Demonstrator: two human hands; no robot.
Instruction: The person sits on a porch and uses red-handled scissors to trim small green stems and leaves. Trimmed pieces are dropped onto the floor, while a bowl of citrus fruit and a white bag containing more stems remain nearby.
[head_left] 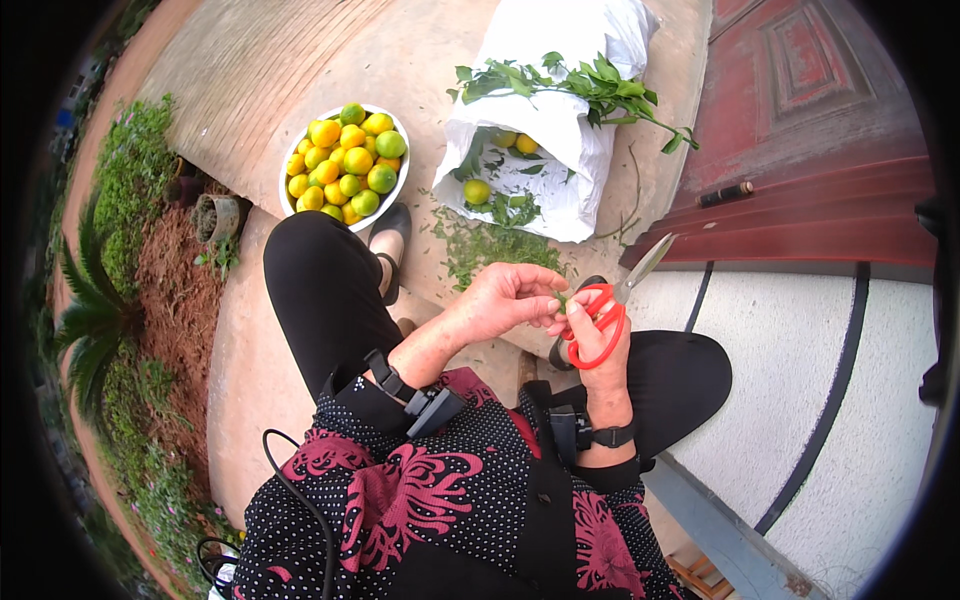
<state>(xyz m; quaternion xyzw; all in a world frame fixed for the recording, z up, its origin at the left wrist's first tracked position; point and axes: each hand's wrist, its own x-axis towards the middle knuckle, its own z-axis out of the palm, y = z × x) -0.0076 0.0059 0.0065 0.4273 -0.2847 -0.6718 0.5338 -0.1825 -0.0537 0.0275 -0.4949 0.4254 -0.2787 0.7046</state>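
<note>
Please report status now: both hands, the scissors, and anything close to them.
Right hand shut on red-handled metal scissors, blades up. Left hand pinches a small green stem at the right fingers. White bowl of citrus and white sack lie apart, ahead.

The one camera sits on my head, looking steeply down past my lap at close range (straight edges bend near the rim). My forearms enter from six o'clock; the ground stretches away toward twelve. No second view shares it.

Both hands' fingers hide whatever small green thing [560,296] they pinch.
</note>
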